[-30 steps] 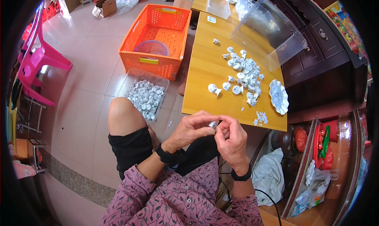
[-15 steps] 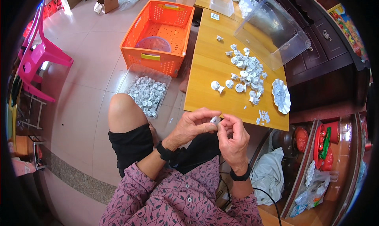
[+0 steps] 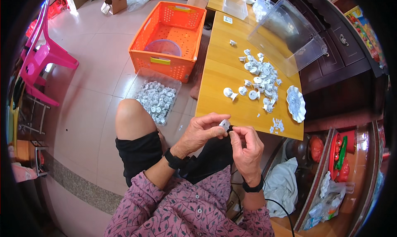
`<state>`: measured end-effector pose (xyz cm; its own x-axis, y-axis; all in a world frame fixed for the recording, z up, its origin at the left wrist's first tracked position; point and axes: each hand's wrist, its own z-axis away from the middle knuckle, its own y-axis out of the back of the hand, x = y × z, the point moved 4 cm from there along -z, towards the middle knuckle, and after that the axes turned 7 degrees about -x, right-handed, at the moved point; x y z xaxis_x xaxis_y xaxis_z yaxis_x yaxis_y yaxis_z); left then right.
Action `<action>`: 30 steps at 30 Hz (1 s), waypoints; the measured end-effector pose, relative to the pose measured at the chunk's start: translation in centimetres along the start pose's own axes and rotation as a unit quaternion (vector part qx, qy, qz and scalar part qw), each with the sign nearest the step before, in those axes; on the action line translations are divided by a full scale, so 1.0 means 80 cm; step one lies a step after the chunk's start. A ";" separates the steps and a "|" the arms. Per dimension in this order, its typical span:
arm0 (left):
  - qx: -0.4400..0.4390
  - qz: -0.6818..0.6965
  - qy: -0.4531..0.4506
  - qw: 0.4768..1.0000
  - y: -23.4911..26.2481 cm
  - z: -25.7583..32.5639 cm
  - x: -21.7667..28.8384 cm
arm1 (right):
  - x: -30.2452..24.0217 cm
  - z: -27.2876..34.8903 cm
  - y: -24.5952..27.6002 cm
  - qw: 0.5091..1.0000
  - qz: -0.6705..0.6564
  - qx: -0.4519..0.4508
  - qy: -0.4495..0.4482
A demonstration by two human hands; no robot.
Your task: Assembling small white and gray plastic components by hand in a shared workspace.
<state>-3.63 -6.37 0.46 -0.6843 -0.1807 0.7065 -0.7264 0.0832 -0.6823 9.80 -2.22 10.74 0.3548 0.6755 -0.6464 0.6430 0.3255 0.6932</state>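
My left hand (image 3: 202,132) and my right hand (image 3: 246,148) meet over my lap, just in front of the near edge of a wooden table (image 3: 223,73). Both pinch one small white plastic part (image 3: 224,124) between their fingertips. On the table beyond lies a loose pile of several similar white round parts (image 3: 260,77). A white scalloped dish (image 3: 296,103) sits at the table's right edge, and a few tiny white bits (image 3: 276,124) lie near the front corner.
A clear tray of finished white parts (image 3: 156,97) rests on the floor by my left knee. Behind it stands an orange crate (image 3: 169,34) holding a purple bowl. A clear plastic bin (image 3: 289,36) leans on the table's far right. Pink chairs (image 3: 43,59) stand at the left.
Both hands stay together on the small white part, turning it slightly between the fingertips. Nothing on the table has moved.
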 end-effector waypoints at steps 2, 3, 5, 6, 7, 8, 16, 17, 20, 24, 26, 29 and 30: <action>0.000 0.002 -0.002 1.000 0.000 0.000 0.000 | 0.000 -0.001 -0.002 1.000 -0.009 0.000 -0.001; 0.000 0.004 -0.003 1.000 0.000 0.000 0.000 | 0.000 -0.001 -0.003 1.000 -0.018 0.000 -0.002; 0.002 0.005 -0.002 1.000 -0.001 0.000 0.001 | 0.002 -0.003 -0.006 1.000 -0.014 0.002 0.002; 0.004 0.007 0.000 1.000 -0.002 0.000 0.001 | 0.003 -0.003 -0.007 1.000 -0.010 0.004 0.006; 0.003 0.006 -0.001 1.000 -0.001 0.000 0.001 | 0.004 -0.004 -0.008 1.000 -0.009 0.004 0.007; 0.003 0.002 -0.001 1.000 -0.001 0.000 0.002 | 0.005 -0.004 -0.009 1.000 -0.010 -0.005 0.000; -0.007 -0.030 -0.004 1.000 -0.001 0.001 0.000 | 0.010 -0.004 -0.016 0.999 0.034 -0.022 0.014; -0.011 -0.042 -0.021 0.999 -0.003 0.000 0.001 | 0.009 -0.004 -0.017 0.999 0.044 -0.022 0.018; -0.014 -0.069 -0.036 0.997 0.001 0.001 0.004 | 0.007 -0.006 -0.018 0.998 0.051 -0.026 0.030; -0.007 -0.003 -0.017 1.000 0.000 0.003 0.008 | 0.012 -0.008 -0.015 0.989 -0.112 -0.046 -0.081; -0.004 0.011 -0.015 1.000 0.000 0.003 0.009 | 0.017 -0.007 -0.017 0.985 -0.137 -0.048 -0.091; 0.003 0.019 -0.003 1.000 0.004 0.005 0.010 | 0.023 -0.006 -0.022 0.974 -0.187 -0.050 -0.117; 0.008 0.012 0.007 1.000 0.006 0.006 0.010 | 0.025 -0.006 -0.024 0.967 -0.212 -0.050 -0.132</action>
<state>-4.49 -6.97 0.63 -0.7023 -0.1655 0.6924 -0.7089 0.0724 -0.7016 8.94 -1.19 8.26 0.2431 0.2780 -0.9293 0.7046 0.6079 0.3662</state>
